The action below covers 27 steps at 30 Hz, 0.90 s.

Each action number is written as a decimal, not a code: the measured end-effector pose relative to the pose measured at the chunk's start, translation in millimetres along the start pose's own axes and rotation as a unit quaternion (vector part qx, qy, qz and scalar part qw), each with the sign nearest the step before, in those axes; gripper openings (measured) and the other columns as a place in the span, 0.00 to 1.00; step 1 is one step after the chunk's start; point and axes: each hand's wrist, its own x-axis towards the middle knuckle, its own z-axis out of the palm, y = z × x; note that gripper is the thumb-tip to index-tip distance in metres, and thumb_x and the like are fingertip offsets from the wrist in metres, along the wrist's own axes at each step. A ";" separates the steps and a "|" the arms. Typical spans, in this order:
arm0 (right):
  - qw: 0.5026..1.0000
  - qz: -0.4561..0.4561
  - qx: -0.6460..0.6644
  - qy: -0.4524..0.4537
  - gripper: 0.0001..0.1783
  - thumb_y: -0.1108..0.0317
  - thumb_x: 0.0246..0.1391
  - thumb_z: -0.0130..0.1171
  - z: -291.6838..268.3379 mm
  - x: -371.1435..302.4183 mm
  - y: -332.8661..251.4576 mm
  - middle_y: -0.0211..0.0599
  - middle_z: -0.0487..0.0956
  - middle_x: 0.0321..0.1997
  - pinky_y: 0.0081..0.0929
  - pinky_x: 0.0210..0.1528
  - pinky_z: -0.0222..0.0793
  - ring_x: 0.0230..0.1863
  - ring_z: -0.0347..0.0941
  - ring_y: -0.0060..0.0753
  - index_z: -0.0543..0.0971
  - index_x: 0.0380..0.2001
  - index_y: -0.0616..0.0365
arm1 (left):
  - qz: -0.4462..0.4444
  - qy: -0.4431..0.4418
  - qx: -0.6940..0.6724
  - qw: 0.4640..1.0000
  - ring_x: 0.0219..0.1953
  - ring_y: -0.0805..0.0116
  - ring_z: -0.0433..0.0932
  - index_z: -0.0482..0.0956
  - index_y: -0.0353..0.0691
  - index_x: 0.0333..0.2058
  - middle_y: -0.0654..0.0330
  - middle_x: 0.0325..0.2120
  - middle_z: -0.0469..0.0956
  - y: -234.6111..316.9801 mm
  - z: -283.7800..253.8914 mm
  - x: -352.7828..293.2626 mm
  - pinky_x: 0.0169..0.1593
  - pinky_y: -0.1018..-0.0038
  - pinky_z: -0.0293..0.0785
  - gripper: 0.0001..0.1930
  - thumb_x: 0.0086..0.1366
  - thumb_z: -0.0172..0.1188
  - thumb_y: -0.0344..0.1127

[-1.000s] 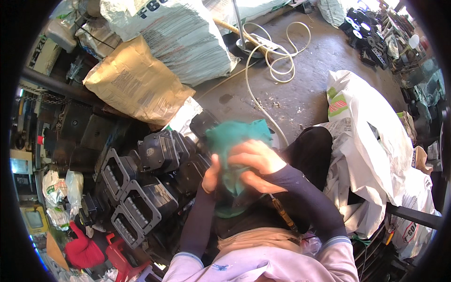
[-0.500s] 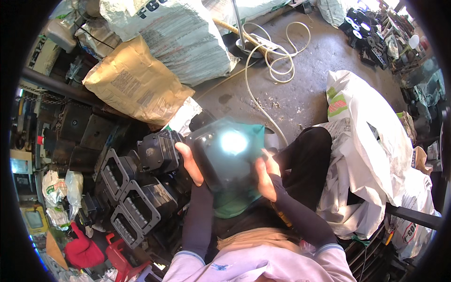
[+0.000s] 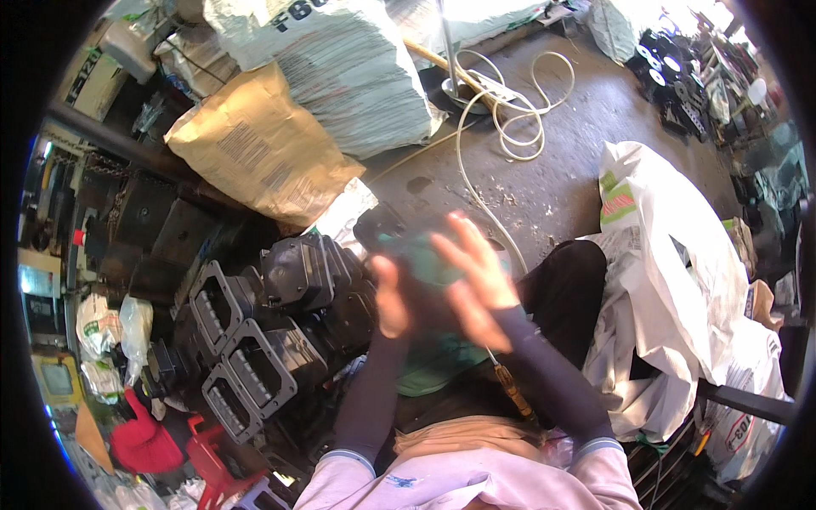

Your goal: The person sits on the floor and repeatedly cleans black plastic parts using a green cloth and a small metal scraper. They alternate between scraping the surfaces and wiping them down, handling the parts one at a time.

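Observation:
A dark box-like part (image 3: 432, 310), smeared by motion, is between my hands above my lap. My left hand (image 3: 393, 302) is at its left side with the thumb up; blur hides whether the fingers grip it. My right hand (image 3: 478, 285) is raised on the other side, fingers spread, and holds nothing that I can see. Green cloth or sheeting (image 3: 438, 374) covers my lap beneath. By my right forearm lies a slim tool with an amber handle (image 3: 512, 393). Several black housings with rectangular frames (image 3: 259, 365) are stacked to my left, close to my left forearm.
A brown paper sack (image 3: 263, 144) and a large white sack (image 3: 340, 76) stand at the far left. A pale hose (image 3: 544, 110) loops over the grey floor (image 3: 586, 102). White sacking (image 3: 663, 280) is at my right. Black parts (image 3: 671, 76) lie far right. A red chair (image 3: 212, 463) is near left.
The dark part, held in both hands with its face shining, is now blurred and darker. My right hand has lifted away with spread fingers, and my left hand has shifted right. The amber-handled tool shows more.

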 end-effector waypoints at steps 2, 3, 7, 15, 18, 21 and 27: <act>0.999 -0.003 -0.045 -0.023 0.44 0.80 0.44 0.58 20.1 -19.3 1.0 0.54 0.56 0.76 0.51 0.75 0.45 0.76 0.51 0.59 0.64 0.69 0.56 | 0.008 -0.045 0.023 0.999 0.50 0.64 0.76 0.74 0.35 0.53 0.58 0.48 0.78 6.2 -1.5 -0.1 0.58 0.65 0.70 0.37 0.71 0.41 0.68; 0.999 -0.027 -0.024 -0.032 0.48 0.81 0.39 0.61 26.2 -31.7 5.1 0.55 0.57 0.75 0.52 0.75 0.46 0.76 0.52 0.58 0.63 0.70 0.59 | 0.013 -0.101 0.006 0.995 0.50 0.63 0.76 0.75 0.35 0.52 0.58 0.49 0.78 8.6 -4.8 -0.4 0.58 0.65 0.70 0.36 0.71 0.42 0.68; 0.977 0.080 0.189 0.059 0.31 0.69 0.64 0.53 47.1 -78.9 23.5 0.52 0.62 0.73 0.46 0.73 0.54 0.74 0.56 0.48 0.63 0.69 0.61 | 0.027 -0.206 0.018 0.978 0.51 0.63 0.76 0.72 0.35 0.54 0.57 0.49 0.78 24.6 -17.5 0.8 0.57 0.66 0.70 0.33 0.70 0.50 0.62; 0.925 0.253 0.043 0.279 0.30 0.55 0.67 0.55 -13.7 -66.3 92.6 0.51 0.73 0.63 0.35 0.65 0.62 0.61 0.70 0.44 0.69 0.64 0.64 | 0.058 -0.145 0.360 0.920 0.51 0.55 0.76 0.70 0.34 0.53 0.51 0.46 0.78 92.2 27.6 -114.7 0.55 0.65 0.69 0.32 0.59 0.69 0.50; 0.906 0.363 -0.094 0.197 0.33 0.51 0.64 0.59 -34.4 -61.3 151.4 0.50 0.74 0.62 0.33 0.63 0.63 0.60 0.70 0.43 0.69 0.65 0.62 | -0.059 -0.194 0.578 0.790 0.52 0.48 0.76 0.68 0.34 0.56 0.45 0.47 0.78 102.2 16.5 -163.0 0.55 0.59 0.70 0.36 0.57 0.70 0.51; 0.949 0.243 -0.159 0.120 0.32 0.51 0.63 0.60 -25.5 -82.0 209.5 0.47 0.76 0.60 0.34 0.62 0.64 0.58 0.72 0.40 0.72 0.63 0.59 | -0.254 -0.137 0.620 0.730 0.53 0.40 0.76 0.67 0.35 0.60 0.38 0.47 0.77 98.1 -26.1 -206.7 0.55 0.54 0.71 0.40 0.55 0.70 0.52; 0.909 0.406 0.084 0.030 0.29 0.48 0.64 0.60 -21.9 -107.7 276.3 0.42 0.75 0.59 0.39 0.58 0.69 0.60 0.72 0.42 0.74 0.59 0.57 | -0.354 0.208 0.756 0.510 0.52 0.42 0.78 0.67 0.42 0.61 0.40 0.48 0.79 113.0 -131.9 -315.0 0.54 0.53 0.74 0.41 0.53 0.69 0.55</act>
